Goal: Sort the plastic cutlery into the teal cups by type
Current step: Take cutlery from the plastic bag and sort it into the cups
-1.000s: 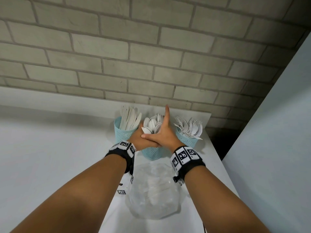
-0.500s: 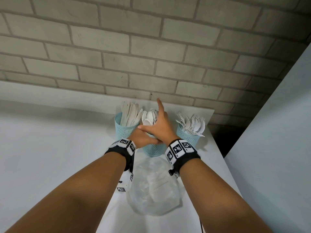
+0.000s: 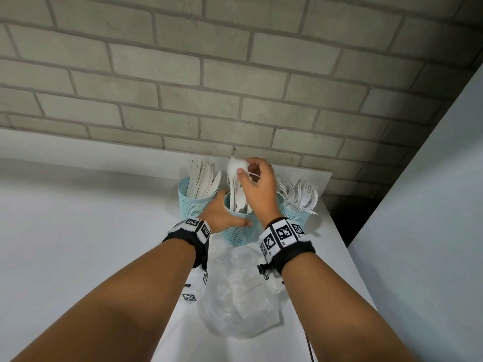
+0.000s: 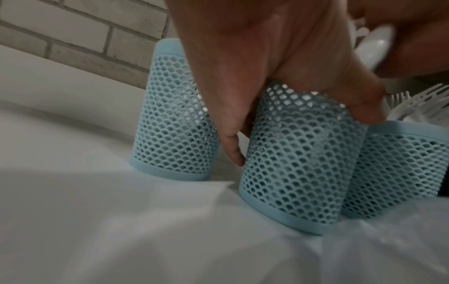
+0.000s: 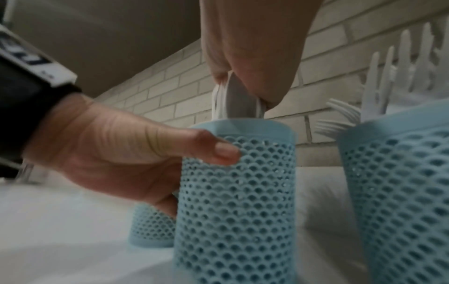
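Three teal mesh cups stand in a row near the wall. The left cup (image 3: 192,202) holds white knives (image 3: 202,178), and the right cup (image 3: 295,218) holds white forks (image 3: 300,192). My left hand (image 3: 222,214) wraps around the middle cup (image 3: 239,232), thumb on its front (image 5: 218,151). My right hand (image 3: 257,188) grips a bunch of white spoons (image 3: 236,169) by their bowls above that cup. Their handles reach down into the cup (image 5: 235,107). The left wrist view shows the middle cup (image 4: 303,159) under my palm.
A crumpled clear plastic bag (image 3: 239,293) lies on the white table (image 3: 78,244) just in front of the cups. The grey brick wall (image 3: 235,74) rises right behind them. The table's right edge (image 3: 347,257) runs close to the fork cup, beside a pale panel.
My right hand went from lying flat over the spoons to gripping them and lifting the bunch partway up. My left hand kept its hold on the middle cup.
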`<state>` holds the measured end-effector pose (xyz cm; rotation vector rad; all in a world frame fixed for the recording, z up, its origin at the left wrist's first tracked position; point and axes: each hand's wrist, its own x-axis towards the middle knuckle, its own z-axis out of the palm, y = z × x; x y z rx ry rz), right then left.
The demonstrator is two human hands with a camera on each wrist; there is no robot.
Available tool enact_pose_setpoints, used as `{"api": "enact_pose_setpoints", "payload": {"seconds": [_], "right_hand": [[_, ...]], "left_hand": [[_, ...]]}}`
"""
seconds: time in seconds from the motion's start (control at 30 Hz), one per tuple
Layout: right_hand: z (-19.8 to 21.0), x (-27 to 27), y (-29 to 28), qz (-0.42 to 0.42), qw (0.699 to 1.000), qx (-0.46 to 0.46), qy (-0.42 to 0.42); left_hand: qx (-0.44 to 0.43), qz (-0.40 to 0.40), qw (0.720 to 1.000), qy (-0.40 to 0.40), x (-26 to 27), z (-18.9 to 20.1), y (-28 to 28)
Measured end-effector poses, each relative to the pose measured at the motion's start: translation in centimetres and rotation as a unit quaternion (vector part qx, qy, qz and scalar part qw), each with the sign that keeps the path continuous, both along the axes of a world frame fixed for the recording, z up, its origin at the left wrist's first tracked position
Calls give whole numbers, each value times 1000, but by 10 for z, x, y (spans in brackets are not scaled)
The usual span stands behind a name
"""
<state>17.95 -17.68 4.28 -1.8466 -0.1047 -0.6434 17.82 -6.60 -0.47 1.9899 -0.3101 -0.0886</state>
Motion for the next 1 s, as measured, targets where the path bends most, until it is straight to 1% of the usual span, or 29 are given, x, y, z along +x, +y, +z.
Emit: {"api": "enact_pose_setpoints", "payload": {"seconds": [0.03, 0.07, 0.13, 0.2, 0.27, 0.3, 0.33, 0.37, 0.4, 0.43, 0.5, 0.53, 0.57, 0.6, 0.63, 0.7, 0.73, 0.83, 0.87, 0.93, 0.97, 1.0], "right_hand": [[-1, -1, 0, 10, 1000, 1, 12], [-2, -2, 0, 19, 999, -11, 27], [-5, -5, -2, 38, 997, -37, 61], [-9, -11, 0, 58, 994, -28, 87], [-13, -16, 2, 80, 994, -21, 76], [-16, -16, 2, 88, 993, -37, 65], [-17, -16, 2, 94, 991, -67, 62], [-17, -15, 1, 97, 988, -103, 65], [-16, -13, 0, 88, 984, -134, 74], [-13, -11, -2, 67, 983, -153, 82], [-10, -10, -4, 9, 983, -163, 87], [-10, -10, -3, 5, 984, -155, 85], [-11, -10, -3, 21, 986, -141, 84], [-11, -10, -3, 40, 987, -128, 86], [-12, -10, -2, 45, 988, -117, 87], [-11, -7, -3, 17, 990, -102, 100], [-10, -5, -3, 12, 988, -105, 111], [-12, 0, 4, 66, 974, -164, 138], [-13, 1, 6, 69, 971, -183, 137], [-14, 5, 6, 45, 975, -183, 115], [-13, 6, 5, 32, 980, -168, 106], [-11, 8, 4, 23, 984, -149, 97]], "left_hand": [[-6, -8, 1000, -2, 0, 0, 0], [-26, -20, 999, 12, -1, 2, 0], [-47, -42, 998, 5, -3, 4, -1], [-55, -59, 997, -14, -4, 6, -1], [-55, -63, 996, -24, -3, 5, -2], [-49, -63, 996, -35, -1, 2, -3], [-31, -51, 998, -21, -4, 4, -4], [-15, -38, 999, -23, -3, 2, -4], [-3, -31, 999, -12, -2, 1, -2], [-18, -25, 999, -10, -2, 1, -2], [-34, -10, 999, 0, 0, -1, -1], [-28, -5, 1000, 7, 0, -2, 0], [-25, 2, 1000, -7, 0, -1, 0], [-19, 6, 1000, -4, -2, 1, -1], [-17, 1, 1000, -11, -3, 1, -1], [-23, -2, 1000, 13, -3, 2, -2], [-23, -2, 1000, 13, -3, 1, -3], [-20, 16, 1000, 7, -6, 4, -6], [-27, 22, 999, 8, -6, 5, -6], [-47, 10, 999, 8, -3, 2, -6], [-64, 7, 998, 19, -4, 3, -6], [-62, 2, 998, 24, -1, 1, -6]]}}
